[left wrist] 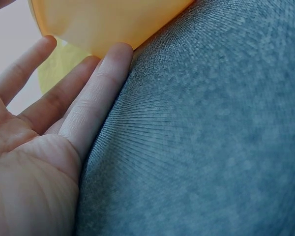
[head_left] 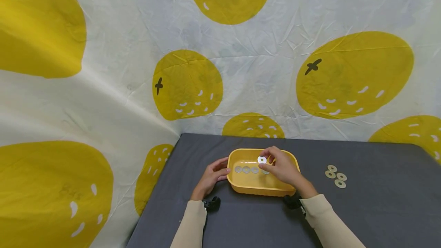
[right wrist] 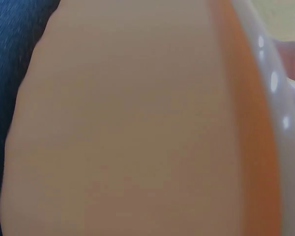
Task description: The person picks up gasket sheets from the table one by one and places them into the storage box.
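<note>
A yellow plastic tray (head_left: 263, 191) with rounded corners stands on the dark cloth. Inside it, several flat metal washers (head_left: 246, 169) lie in a row, the rightmost partly behind my right hand. My right hand (head_left: 283, 167) reaches over the tray and pinches one washer (head_left: 262, 160) between thumb and fingers above the row. At the tray's left end is my left hand (head_left: 211, 174), its fingers (left wrist: 91, 96) extended with their tips against the outer wall. The right wrist view is mostly filled by the tray's outer wall (right wrist: 123, 123), with only a bit of fingers past the rim.
To the right of the tray, several more washers (head_left: 340, 183) lie in a loose cluster on the grey tablecloth (head_left: 386, 202). A white curtain (head_left: 256, 83) printed with yellow fruit shapes hangs behind the table and along its left side.
</note>
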A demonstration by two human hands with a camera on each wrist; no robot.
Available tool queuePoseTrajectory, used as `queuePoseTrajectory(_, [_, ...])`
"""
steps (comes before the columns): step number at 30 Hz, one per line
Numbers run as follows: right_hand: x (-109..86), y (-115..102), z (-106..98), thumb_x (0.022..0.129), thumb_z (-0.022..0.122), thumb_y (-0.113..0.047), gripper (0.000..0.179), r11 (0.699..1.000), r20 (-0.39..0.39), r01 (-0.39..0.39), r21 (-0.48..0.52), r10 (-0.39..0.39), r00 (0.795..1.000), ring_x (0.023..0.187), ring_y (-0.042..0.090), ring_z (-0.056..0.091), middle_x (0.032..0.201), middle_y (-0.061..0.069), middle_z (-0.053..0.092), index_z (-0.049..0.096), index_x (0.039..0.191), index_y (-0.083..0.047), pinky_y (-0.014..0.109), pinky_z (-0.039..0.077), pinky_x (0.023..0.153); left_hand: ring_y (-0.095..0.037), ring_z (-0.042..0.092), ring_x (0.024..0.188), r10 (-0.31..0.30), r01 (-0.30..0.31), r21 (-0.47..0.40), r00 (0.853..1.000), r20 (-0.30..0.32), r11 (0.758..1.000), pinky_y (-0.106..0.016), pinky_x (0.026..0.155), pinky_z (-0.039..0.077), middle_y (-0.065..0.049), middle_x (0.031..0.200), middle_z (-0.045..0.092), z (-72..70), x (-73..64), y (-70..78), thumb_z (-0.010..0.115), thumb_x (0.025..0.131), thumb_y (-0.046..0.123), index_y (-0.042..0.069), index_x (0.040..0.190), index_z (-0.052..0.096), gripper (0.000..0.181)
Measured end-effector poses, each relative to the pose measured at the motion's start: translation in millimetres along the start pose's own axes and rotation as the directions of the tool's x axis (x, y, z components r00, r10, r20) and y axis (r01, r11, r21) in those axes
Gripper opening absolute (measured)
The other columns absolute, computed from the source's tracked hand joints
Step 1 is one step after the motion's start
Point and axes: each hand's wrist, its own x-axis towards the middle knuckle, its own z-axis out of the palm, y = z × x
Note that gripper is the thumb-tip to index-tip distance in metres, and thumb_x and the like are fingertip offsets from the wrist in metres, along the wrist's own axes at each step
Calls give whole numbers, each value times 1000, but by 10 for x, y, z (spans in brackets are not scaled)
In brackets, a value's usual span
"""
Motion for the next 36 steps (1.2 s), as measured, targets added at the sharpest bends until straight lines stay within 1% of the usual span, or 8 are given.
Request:
queuePoseTrajectory(5, [52, -27, 103, 88, 81, -14, 26, 1000, 8, 12, 16, -12, 1000, 83, 20, 51, 99, 5, 59, 67, 111, -10, 26, 46, 70, -25, 67, 120, -3, 3, -5, 1000, 4, 1000, -36, 96, 60, -19, 145, 58, -2, 6, 2, 74, 96, 21, 14, 150, 53, 58])
queuePoseTrajectory(9, [78, -35, 190, 88, 81, -15, 26, 999, 19, 12, 30, -13, 1000, 83, 18, 52, 100, 4, 61, 68, 110, -11, 26, 47, 71, -22, 69, 117, 3, -3, -10, 1000, 12, 1000, -35, 95, 60, -18, 144, 59, 0, 11, -10, 74, 95, 22, 14, 149, 53, 59])
queuePoseTrajectory(16, [127, -41, 323, 87, 82, -12, 27, 999, 23, 3, 34, -4, 1000, 82, 18, 54, 102, 5, 63, 68, 110, -10, 26, 48, 72, -23, 67, 120, 10, -10, -10, 1000, 17, 1000, -33, 94, 60, -19, 145, 58, 0, 30, -58, 73, 96, 21, 13, 151, 52, 59])
queuePoseTrajectory(22, [201, -50, 428, 88, 81, -15, 28, 1000, 32, -8, 27, 7, 999, 83, 16, 54, 103, 7, 64, 69, 112, -7, 26, 48, 74, -21, 68, 118, 2, -2, -5, 1000, 5, 1000, -34, 94, 60, -19, 145, 58, -7, 23, -24, 73, 96, 21, 14, 150, 53, 58])
queuePoseTrajectory(27, [246, -74, 492, 88, 81, -13, 27, 999, 52, -10, 36, 9, 999, 83, 16, 53, 102, 7, 64, 69, 111, -7, 26, 47, 74, -21, 69, 117, -2, 2, -3, 1000, 12, 1000, -33, 94, 60, -20, 144, 58, -8, 13, 1, 73, 96, 21, 14, 150, 53, 57])
queuePoseTrajectory(36, [295, -78, 627, 88, 81, -14, 28, 998, 90, -38, 56, 33, 995, 82, 16, 52, 102, 7, 62, 68, 111, -6, 24, 47, 72, -21, 69, 116, 3, -3, -14, 1000, 20, 1000, -34, 94, 60, -20, 143, 59, -17, 20, -9, 72, 97, 19, 14, 150, 53, 56])
